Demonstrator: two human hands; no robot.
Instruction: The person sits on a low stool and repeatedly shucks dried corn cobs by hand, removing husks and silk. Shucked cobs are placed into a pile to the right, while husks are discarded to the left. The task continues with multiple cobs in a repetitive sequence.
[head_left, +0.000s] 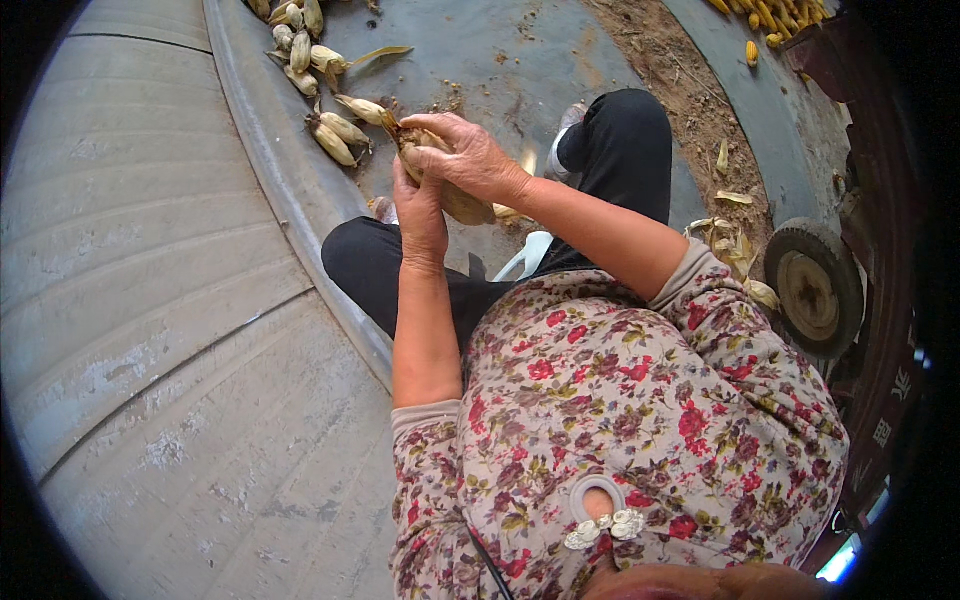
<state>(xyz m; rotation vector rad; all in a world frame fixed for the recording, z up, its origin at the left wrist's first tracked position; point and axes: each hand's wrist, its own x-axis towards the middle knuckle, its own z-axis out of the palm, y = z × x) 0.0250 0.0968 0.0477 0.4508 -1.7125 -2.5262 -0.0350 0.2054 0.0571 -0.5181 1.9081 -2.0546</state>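
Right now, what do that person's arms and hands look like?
The left hand and right hand are bare, with wrists uncovered. Both forearms are bare too. The sleeves are pale with red flowers and greenish leaves, ending in plain beige cuffs.

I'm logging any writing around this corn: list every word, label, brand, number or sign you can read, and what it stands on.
Dark red panel, right edge: white characters, small and turned sideways; not quoted here.
Held corn ear, floral top, wheel: no text I can read.
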